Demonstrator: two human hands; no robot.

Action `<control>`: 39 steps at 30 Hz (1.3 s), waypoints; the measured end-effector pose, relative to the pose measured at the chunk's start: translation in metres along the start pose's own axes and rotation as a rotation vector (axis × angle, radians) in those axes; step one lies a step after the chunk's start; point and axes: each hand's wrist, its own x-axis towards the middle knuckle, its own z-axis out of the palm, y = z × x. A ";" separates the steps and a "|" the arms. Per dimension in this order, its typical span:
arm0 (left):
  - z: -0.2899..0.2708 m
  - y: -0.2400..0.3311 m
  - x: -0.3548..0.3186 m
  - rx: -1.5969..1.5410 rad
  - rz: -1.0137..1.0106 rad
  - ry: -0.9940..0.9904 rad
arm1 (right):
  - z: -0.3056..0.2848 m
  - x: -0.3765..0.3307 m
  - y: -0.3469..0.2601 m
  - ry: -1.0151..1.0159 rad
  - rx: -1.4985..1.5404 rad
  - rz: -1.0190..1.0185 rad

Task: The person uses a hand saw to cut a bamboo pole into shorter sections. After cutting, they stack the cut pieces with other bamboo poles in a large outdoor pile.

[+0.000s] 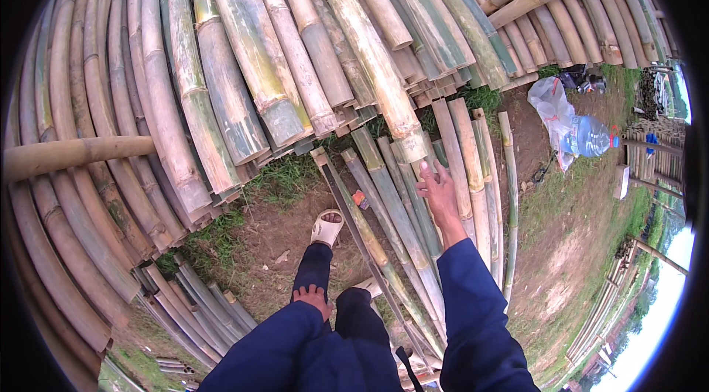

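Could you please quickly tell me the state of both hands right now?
Left hand: open, resting on the trouser leg.
Right hand: open, fingers at a bamboo pole's end; contact cannot be told.

An outdoor bamboo yard is indicated by bamboo poles (229, 82) stacked in thick layers, by bare soil (565, 266) and grass (284, 180) underfoot, by a farther pile of poles (600, 308), and by open sky (668, 311) at the right.

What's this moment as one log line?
right hand: at end of jutting bamboo pole | left hand: on left leg | bottle: at right, by plastic bag
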 end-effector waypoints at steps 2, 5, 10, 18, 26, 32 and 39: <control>0.005 -0.004 0.005 0.004 0.006 0.020 | 0.018 0.009 -0.018 0.010 0.156 0.052; 0.002 -0.010 0.007 0.008 0.005 0.017 | 0.038 0.016 -0.023 0.091 0.220 0.079; -0.007 -0.010 0.009 -0.022 -0.019 0.001 | 0.059 -0.006 -0.018 0.039 0.408 0.345; -0.007 -0.021 0.012 -0.107 -0.021 0.036 | 0.078 -0.029 -0.043 0.145 0.483 0.296; -0.003 -0.018 0.005 -0.071 -0.020 0.037 | 0.103 0.001 -0.050 0.135 0.678 0.148; -0.012 -0.025 0.009 -0.117 -0.030 0.013 | 0.138 0.059 -0.104 0.044 0.738 0.085; -0.010 -0.028 0.011 -0.042 -0.050 0.047 | 0.126 0.078 -0.102 -0.112 0.426 0.004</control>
